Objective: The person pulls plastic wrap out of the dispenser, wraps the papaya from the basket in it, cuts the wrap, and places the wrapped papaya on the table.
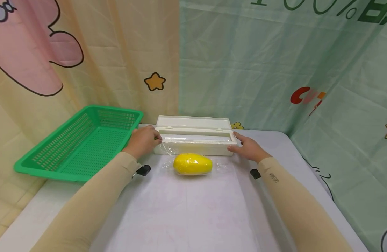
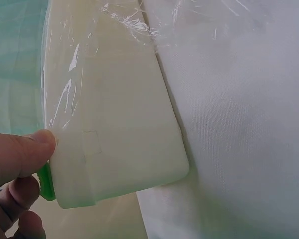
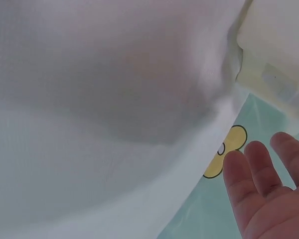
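A long white cling film dispenser lies on the table with its lid raised. Clear cling film runs over its front. My left hand is at the left end, where thumb and forefinger pinch a small green slide cutter beside the film's edge. At the other end, my right hand holds the dispenser between thumb and forefinger. Its other fingers stretch out loosely past the end. Just in front of the dispenser sits a shiny yellow oblong thing, with film around it and a pale underside.
A green plastic basket stands left of the dispenser, close to my left forearm. White cloth covers the table. Printed curtains rise right behind the table and along its right side.
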Demonstrator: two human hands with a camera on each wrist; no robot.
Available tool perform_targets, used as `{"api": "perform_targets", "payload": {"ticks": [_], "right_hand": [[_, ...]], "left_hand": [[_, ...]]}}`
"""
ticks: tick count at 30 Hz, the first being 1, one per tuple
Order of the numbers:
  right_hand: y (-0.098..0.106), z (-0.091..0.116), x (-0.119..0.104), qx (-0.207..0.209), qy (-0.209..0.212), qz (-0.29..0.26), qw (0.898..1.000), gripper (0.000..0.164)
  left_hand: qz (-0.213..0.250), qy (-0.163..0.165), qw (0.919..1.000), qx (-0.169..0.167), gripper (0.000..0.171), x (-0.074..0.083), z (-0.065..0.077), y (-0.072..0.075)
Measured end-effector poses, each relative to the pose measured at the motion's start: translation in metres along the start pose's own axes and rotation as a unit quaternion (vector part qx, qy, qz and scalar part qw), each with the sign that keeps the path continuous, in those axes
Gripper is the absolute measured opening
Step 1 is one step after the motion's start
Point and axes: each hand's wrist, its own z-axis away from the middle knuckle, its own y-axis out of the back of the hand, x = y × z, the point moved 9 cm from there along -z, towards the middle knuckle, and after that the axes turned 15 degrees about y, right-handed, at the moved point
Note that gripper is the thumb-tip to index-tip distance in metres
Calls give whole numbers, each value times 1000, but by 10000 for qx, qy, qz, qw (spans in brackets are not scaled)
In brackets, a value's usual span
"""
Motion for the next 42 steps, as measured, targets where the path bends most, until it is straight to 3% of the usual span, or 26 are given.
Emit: {"api": "perform_targets", "payload": {"ticks": [10, 21, 31, 35, 39, 42], "right_hand": [[3, 1, 6, -13, -31, -167, 9999, 112], [0, 4, 9, -200, -64, -594, 9980, 116], [6, 7, 6, -110, -153, -922, 9956, 115], [15, 11, 2, 333, -90, -790, 9963, 99], [27, 16, -9, 975, -30, -587, 9935, 60], [20, 17, -18, 635, -127, -279, 9975, 49]], "left_hand": [[-17, -47, 9999, 114, 12, 2, 0, 1], [-354, -436, 9978, 338, 14, 7, 0, -3], [-407, -553, 9963, 508, 13, 7, 1, -4], [-359, -515, 9970, 464, 11, 7, 1, -5], [-307, -478, 9975, 410, 11, 7, 2, -5], [-333, -466, 9976, 392, 12, 7, 1, -4]]}}
